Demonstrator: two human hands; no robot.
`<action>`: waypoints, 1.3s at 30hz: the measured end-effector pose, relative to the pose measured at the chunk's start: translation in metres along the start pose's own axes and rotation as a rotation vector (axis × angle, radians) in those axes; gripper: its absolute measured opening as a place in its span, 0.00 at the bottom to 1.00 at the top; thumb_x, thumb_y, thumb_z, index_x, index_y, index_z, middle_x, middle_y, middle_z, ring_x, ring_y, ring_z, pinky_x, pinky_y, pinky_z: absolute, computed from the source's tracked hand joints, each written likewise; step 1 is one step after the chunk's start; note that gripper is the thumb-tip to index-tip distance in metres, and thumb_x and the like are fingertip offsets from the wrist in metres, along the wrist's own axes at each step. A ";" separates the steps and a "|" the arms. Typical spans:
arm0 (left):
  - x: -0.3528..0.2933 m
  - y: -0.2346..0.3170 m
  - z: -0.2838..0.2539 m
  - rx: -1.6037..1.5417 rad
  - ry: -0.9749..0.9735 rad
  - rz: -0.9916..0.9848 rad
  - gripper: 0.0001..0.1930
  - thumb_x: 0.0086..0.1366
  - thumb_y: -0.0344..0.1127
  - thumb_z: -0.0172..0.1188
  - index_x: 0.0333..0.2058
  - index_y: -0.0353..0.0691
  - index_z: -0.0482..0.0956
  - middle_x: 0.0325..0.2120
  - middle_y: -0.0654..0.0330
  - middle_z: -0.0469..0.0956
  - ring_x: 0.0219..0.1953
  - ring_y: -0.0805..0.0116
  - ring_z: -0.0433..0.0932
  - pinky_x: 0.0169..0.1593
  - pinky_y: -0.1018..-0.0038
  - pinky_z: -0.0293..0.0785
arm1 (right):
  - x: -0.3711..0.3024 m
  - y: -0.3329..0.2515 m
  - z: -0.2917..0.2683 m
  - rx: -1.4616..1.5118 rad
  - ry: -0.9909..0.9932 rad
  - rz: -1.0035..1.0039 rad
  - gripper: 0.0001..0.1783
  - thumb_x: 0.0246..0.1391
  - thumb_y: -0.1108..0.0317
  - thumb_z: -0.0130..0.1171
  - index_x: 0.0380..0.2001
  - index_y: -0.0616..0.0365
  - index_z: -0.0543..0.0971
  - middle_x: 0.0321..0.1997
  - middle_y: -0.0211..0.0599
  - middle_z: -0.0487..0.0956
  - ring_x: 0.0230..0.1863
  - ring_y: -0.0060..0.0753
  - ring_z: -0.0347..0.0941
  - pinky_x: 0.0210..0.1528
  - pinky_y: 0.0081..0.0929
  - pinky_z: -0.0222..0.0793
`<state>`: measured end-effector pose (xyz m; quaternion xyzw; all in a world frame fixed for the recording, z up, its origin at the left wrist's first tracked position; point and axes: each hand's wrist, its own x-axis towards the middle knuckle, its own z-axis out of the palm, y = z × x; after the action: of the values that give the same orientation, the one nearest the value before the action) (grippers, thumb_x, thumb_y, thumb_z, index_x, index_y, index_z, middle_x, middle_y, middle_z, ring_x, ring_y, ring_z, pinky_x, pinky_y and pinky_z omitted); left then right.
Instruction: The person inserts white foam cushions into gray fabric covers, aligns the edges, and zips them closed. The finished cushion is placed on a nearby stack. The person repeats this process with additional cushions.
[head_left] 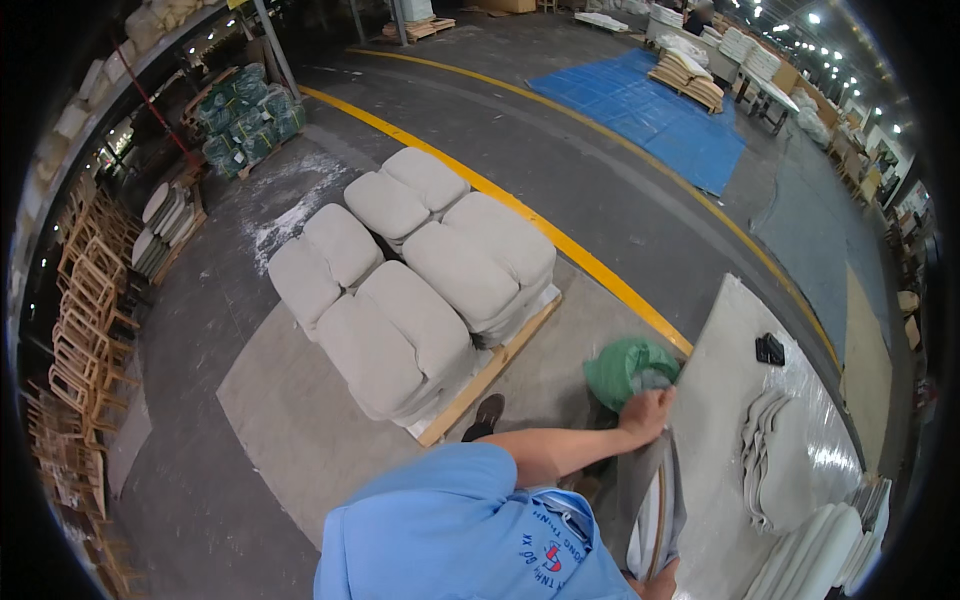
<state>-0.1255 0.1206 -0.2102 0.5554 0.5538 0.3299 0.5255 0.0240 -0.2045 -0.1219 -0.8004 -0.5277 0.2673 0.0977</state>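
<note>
Head view, clock directions read from the middle of the held seat pad. Largest item: a stack of pale cushions point(440, 265) on a wooden pallet point(510, 348), well apart at 10 to 11 o'clock. Next, the table point(735, 330), its pale top partly under clear film, running from 1 to 4 o'clock. A row of white pads point(815, 560) lies on it at 3 to 4 o'clock.

Seat pad point(650, 515): stands on edge beside the near table edge. It shows grey covering, a white layer and a brown strip along its length. Expected handling: light to moderate weight; soft at the faces, stiffer along the strip; low fragility; covering liable to slide or crease under a loose hold. Take hold at both narrow ends, fingers wrapped over the rim.

Green bag point(622, 372): at 12 o'clock, near the pad's upper end. Wavy grey strips point(765, 450): on the table at 2 o'clock.

Grip: the left hand point(648, 415), at 12 o'clock, appears clamped on the upper end. The right hand point(655, 583), at 6 o'clock, meets the lower end; the frame edge cuts it off, so its closure cannot be told. The pad spans between both hands.

Smallest: a black object point(769, 349), on the table at 1 o'clock.
</note>
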 end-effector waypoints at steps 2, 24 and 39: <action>0.018 -0.005 -0.003 -0.031 -0.131 0.036 0.31 0.78 0.60 0.43 0.40 0.35 0.84 0.41 0.39 0.83 0.47 0.36 0.81 0.50 0.48 0.75 | 0.026 -0.034 0.008 -0.081 0.020 0.063 0.60 0.44 0.49 0.78 0.75 0.63 0.58 0.51 0.67 0.82 0.53 0.70 0.79 0.53 0.52 0.75; -0.067 -0.231 -0.495 -0.269 0.646 -0.762 0.18 0.69 0.45 0.58 0.46 0.37 0.84 0.35 0.52 0.84 0.32 0.62 0.83 0.34 0.64 0.79 | 0.469 -0.467 0.240 1.149 -0.594 -0.028 0.29 0.49 0.70 0.70 0.55 0.67 0.77 0.49 0.46 0.84 0.48 0.42 0.82 0.54 0.39 0.77; -0.216 -0.264 -0.412 -0.640 0.773 -1.160 0.23 0.73 0.48 0.59 0.57 0.37 0.78 0.42 0.52 0.86 0.33 0.63 0.86 0.35 0.66 0.82 | 0.490 -0.788 0.422 0.612 -0.982 -0.525 0.59 0.63 0.26 0.55 0.79 0.61 0.53 0.78 0.45 0.67 0.78 0.46 0.60 0.77 0.47 0.57</action>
<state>-0.6237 -0.0409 -0.3189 -0.1583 0.7783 0.3163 0.5188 -0.6773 0.5162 -0.2896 -0.3644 -0.5892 0.7092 0.1307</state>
